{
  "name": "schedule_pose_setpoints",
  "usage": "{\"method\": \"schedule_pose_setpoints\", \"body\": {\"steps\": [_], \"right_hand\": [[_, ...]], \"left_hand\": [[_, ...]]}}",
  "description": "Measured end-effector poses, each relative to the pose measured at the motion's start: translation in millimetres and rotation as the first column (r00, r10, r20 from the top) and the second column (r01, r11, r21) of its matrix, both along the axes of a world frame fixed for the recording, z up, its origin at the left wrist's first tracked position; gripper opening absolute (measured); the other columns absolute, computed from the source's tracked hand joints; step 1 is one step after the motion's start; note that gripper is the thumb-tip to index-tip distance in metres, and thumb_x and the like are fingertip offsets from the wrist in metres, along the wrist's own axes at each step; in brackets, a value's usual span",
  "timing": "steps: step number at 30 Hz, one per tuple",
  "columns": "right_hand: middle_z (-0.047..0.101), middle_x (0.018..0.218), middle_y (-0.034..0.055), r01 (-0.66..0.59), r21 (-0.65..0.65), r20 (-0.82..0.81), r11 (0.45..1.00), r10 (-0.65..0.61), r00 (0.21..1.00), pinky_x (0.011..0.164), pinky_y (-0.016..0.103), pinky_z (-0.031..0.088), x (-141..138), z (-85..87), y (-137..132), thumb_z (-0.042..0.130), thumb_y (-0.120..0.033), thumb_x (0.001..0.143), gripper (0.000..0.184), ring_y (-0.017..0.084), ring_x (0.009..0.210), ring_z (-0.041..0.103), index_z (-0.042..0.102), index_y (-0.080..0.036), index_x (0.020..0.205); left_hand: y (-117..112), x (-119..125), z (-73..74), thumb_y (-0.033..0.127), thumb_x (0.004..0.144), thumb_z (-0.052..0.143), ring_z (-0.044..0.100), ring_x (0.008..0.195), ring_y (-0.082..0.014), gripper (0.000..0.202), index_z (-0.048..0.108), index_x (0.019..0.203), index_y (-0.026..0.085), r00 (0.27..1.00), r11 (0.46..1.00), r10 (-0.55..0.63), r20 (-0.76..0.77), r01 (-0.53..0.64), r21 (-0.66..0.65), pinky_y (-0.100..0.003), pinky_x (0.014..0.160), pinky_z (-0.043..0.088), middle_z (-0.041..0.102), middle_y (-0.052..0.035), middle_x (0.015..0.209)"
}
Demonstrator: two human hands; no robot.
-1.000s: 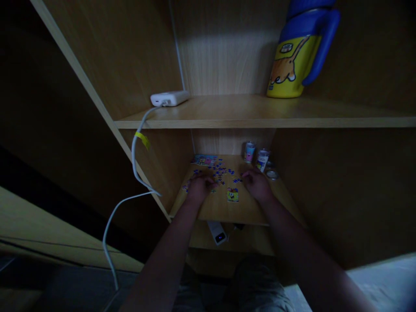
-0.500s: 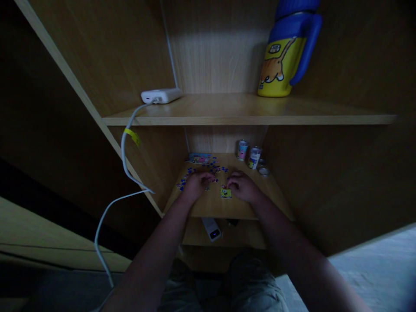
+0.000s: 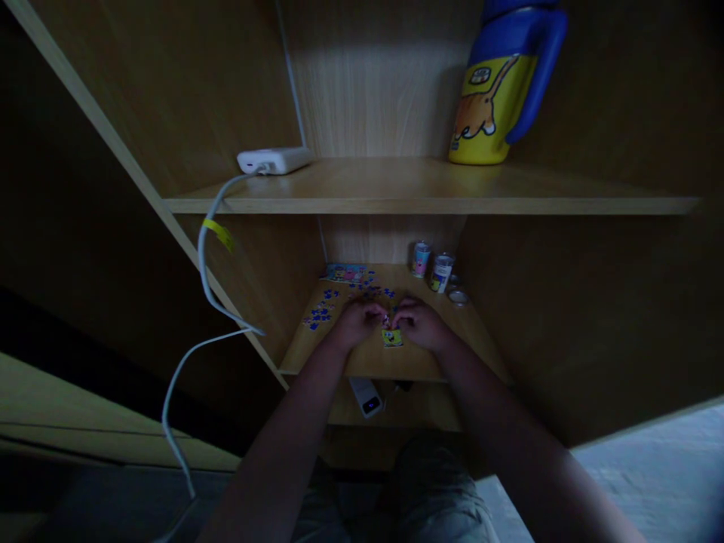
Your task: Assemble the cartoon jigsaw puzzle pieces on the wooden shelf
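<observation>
On the lower shelf lies a small joined block of jigsaw puzzle (image 3: 392, 338) with a yellow cartoon face. My left hand (image 3: 360, 321) is just above and left of it, fingertips pinched on a small puzzle piece (image 3: 385, 320) at the block's top edge. My right hand (image 3: 419, 323) sits at the block's upper right, its fingers curled and close together; whether a piece is in them is hidden. Loose blue puzzle pieces (image 3: 320, 313) lie scattered to the left, and several more lie behind my hands.
A picture sheet (image 3: 345, 273) lies at the shelf's back left. Two printed cans (image 3: 420, 259) and a round lid (image 3: 458, 298) stand at the back right. Above, a shelf (image 3: 385, 181) bears a white power bank (image 3: 275, 160) with a dangling cable (image 3: 202, 260) and a blue-yellow bottle (image 3: 486, 113).
My left hand has moved right, bringing its piece up to the top edge of the yellow-faced block. My right hand has stayed nearly in place. The view has shifted slightly.
</observation>
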State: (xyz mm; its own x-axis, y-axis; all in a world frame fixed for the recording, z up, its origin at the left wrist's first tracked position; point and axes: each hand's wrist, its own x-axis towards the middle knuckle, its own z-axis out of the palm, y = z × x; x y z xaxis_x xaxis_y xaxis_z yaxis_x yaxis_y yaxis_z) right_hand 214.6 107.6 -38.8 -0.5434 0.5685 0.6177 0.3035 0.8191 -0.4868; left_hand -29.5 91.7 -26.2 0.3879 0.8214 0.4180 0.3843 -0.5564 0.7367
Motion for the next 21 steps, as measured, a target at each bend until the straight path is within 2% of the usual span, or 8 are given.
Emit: {"method": "schedule_pose_setpoints", "body": {"steps": [4,8,13,18,21], "right_hand": [[0.078,0.09,0.0009,0.017,-0.031,-0.001,0.999,-0.018,1.0,0.085,0.031,0.057,0.1,-0.1,0.0,0.066,0.007,0.085,0.04,0.017,0.086,0.072,0.087,-0.027,0.087],[0.075,0.088,0.0012,0.043,-0.057,0.026,0.997,-0.042,0.999,0.081,0.029,0.055,1.8,3.4,-3.5,0.067,0.005,0.086,0.038,0.016,0.082,0.069,0.088,-0.026,0.085],[0.074,0.086,0.0012,0.057,-0.049,0.031,0.997,-0.056,0.998,0.082,0.029,0.056,2.2,7.3,-6.3,0.066,0.005,0.086,0.038,0.016,0.08,0.068,0.088,-0.026,0.085],[0.075,0.085,0.0011,0.049,-0.037,0.031,0.998,-0.048,0.998,0.081,0.029,0.057,1.2,6.9,-6.0,0.065,0.005,0.085,0.039,0.016,0.081,0.069,0.088,-0.026,0.085],[0.075,0.086,0.0006,0.068,-0.048,0.039,0.997,-0.066,0.997,0.08,0.028,0.057,1.4,5.0,-5.2,0.065,0.004,0.086,0.039,0.016,0.081,0.07,0.088,-0.027,0.086]], "left_hand": [[-3.4,-1.1,2.0,0.023,0.098,0.072,0.079,0.087,-0.0207,0.015,0.087,0.094,0.023,1.0,1.0,0.013,-0.024,-0.013,-0.003,-0.033,0.088,0.059,0.087,-0.0053,0.093],[-1.8,-0.9,-1.0,0.026,0.097,0.072,0.079,0.087,-0.0208,0.015,0.085,0.093,0.021,0.998,0.998,0.036,0.045,-0.034,-0.052,-0.032,0.085,0.06,0.087,-0.006,0.093],[-0.6,-2.3,-4.6,0.026,0.094,0.074,0.08,0.086,-0.0215,0.013,0.086,0.093,0.022,0.999,0.997,0.024,0.038,-0.022,-0.068,-0.033,0.086,0.061,0.087,-0.0059,0.092],[-2.1,-2.5,-3.3,0.024,0.092,0.075,0.081,0.086,-0.0211,0.014,0.088,0.094,0.024,0.998,0.997,0.067,0.015,-0.066,-0.046,-0.034,0.087,0.061,0.088,-0.0053,0.094],[-3.1,-1.4,-2.3,0.027,0.092,0.077,0.08,0.084,-0.0207,0.011,0.088,0.092,0.024,0.998,0.998,0.042,0.039,-0.04,-0.053,-0.033,0.085,0.062,0.088,-0.0055,0.092]]}}
